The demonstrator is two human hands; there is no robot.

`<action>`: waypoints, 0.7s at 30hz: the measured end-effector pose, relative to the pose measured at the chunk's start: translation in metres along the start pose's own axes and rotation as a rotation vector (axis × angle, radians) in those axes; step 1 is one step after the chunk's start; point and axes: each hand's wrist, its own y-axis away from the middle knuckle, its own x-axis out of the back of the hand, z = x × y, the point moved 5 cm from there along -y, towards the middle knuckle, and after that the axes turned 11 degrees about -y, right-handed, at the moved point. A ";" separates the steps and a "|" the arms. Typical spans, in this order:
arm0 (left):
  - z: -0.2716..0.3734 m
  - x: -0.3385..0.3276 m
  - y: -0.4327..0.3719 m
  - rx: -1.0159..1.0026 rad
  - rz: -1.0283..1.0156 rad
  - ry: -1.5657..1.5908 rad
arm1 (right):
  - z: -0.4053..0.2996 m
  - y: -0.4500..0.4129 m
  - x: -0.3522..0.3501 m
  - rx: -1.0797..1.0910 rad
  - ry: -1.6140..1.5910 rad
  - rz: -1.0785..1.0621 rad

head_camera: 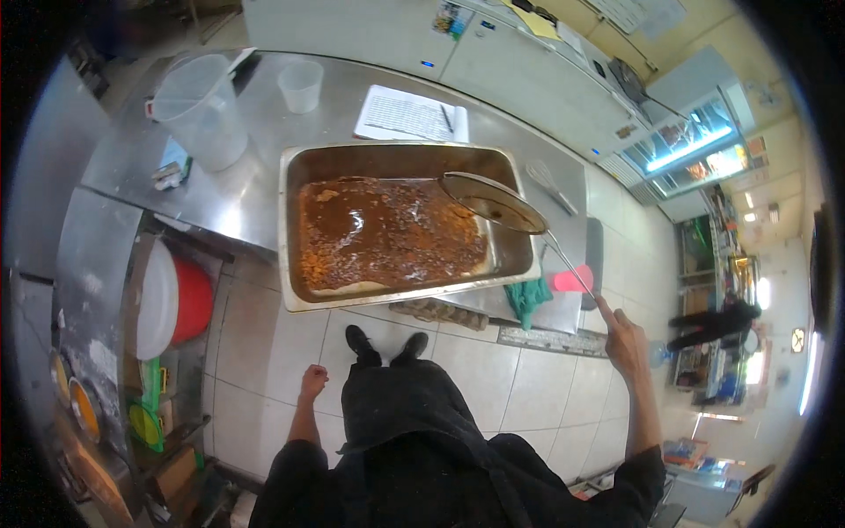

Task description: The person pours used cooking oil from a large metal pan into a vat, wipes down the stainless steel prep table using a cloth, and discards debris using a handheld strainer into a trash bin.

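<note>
My right hand (626, 340) grips the long handle of a round wire-mesh skimmer (495, 203), whose head hangs over the right part of a deep steel pan (406, 300). Dark brown liquid with grainy orange-brown bits covers much of the pan's bottom. Near the pan's right end the bare metal shows. My left hand (315, 381) hangs above the floor, below and away from the pan, its fingers curled with nothing visible in them. The pan rests on a stainless steel table (264, 218), its near edge jutting past the table's edge.
Behind the pan lies an open notebook (409, 115) with a pen. Plastic jugs (201, 112) stand back left. A whisk (551, 188), a green cloth (528, 297) and a pink cup (572, 280) are at right. A red tub (191, 297) sits at lower left. Another person (716, 325) stands far right.
</note>
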 end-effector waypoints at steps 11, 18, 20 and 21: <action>0.039 -0.042 0.017 -0.171 -0.045 -0.121 | 0.058 0.069 -0.035 0.130 -0.001 0.063; -0.005 -0.122 0.047 -0.283 -0.249 -0.028 | 0.070 0.105 -0.055 0.113 -0.265 0.071; -0.006 -0.157 0.085 -0.199 -0.237 -0.228 | 0.079 0.116 -0.072 0.198 -0.557 0.154; -0.005 -0.173 0.113 -0.158 -0.236 -0.245 | 0.083 0.122 -0.089 0.185 -0.579 0.154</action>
